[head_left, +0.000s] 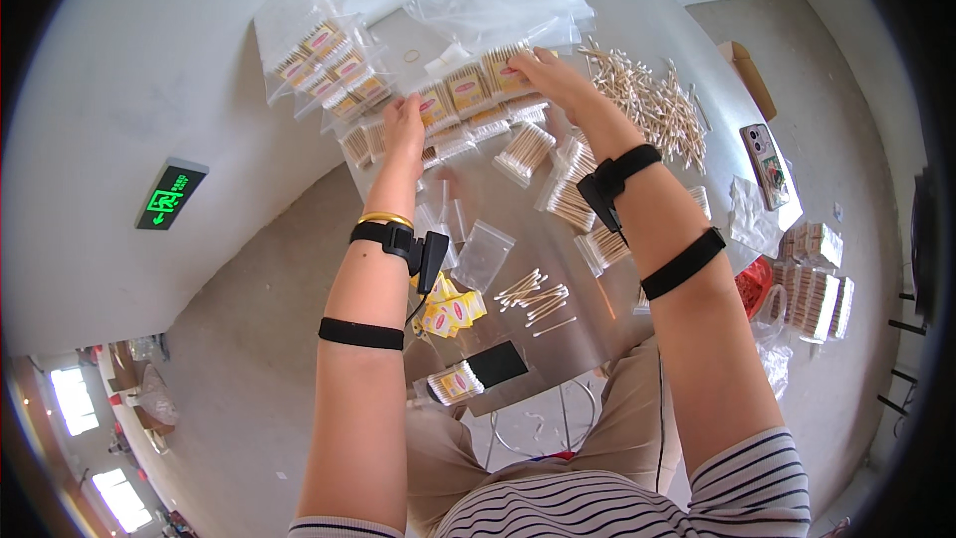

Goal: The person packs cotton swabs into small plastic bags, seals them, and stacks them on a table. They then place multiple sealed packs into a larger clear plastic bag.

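Head view: my left hand (403, 130) rests fingers-down on a swab packet (435, 106) at the table's (597, 329) far side, my right hand (543, 75) pinches the neighbouring packet (503, 72); risk, as I judge it: a forearm sweep scatters the loose swabs (652, 100) beside it.

Loose swabs (652, 100) right of packets (468, 90)

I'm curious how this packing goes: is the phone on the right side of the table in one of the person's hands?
No, the phone lies alone near the table's edge, while both hands, left hand and right hand, are on cotton swab packets.
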`<state>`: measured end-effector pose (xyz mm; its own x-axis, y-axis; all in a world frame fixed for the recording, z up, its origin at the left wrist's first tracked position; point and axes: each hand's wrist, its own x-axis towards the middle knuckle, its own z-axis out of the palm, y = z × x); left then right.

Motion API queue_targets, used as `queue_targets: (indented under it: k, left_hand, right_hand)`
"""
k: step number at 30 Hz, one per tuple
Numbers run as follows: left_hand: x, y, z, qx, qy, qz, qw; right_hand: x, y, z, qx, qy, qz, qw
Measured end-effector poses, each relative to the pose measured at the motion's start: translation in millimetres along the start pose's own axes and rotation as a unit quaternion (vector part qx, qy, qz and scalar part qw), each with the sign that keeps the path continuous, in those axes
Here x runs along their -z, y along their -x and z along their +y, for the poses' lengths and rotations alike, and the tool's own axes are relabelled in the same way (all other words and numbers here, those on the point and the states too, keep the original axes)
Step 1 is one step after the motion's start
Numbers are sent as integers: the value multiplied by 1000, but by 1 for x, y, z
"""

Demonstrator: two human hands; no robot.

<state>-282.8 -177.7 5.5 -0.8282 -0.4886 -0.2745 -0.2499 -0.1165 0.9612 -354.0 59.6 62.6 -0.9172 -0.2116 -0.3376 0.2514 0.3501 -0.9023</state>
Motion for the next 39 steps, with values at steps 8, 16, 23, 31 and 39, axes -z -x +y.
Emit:
queue_targets:
  k: [8, 16, 23, 31, 39]
  left_hand:
    - [-16, 19, 30, 65, 91, -103, 988]
    - [-19, 35, 44, 46, -6, -110, 993]
    - [-18, 21, 30, 20, -37, -104, 994]
    - [-12, 14, 26, 23, 47, -94, 994]
    - [-4, 13, 22, -3, 90, -129, 988]
  right_hand:
    - [-19, -3, -9, -8, -4, -76, 997]
    - [5, 4, -12, 64, 59, -53, 995]
    - [0, 15, -17, 453, 495, -8, 741]
    - [-8, 3, -28, 422, 397, -48, 814]
    - [-27, -4, -23, 447, 453, -26, 771]
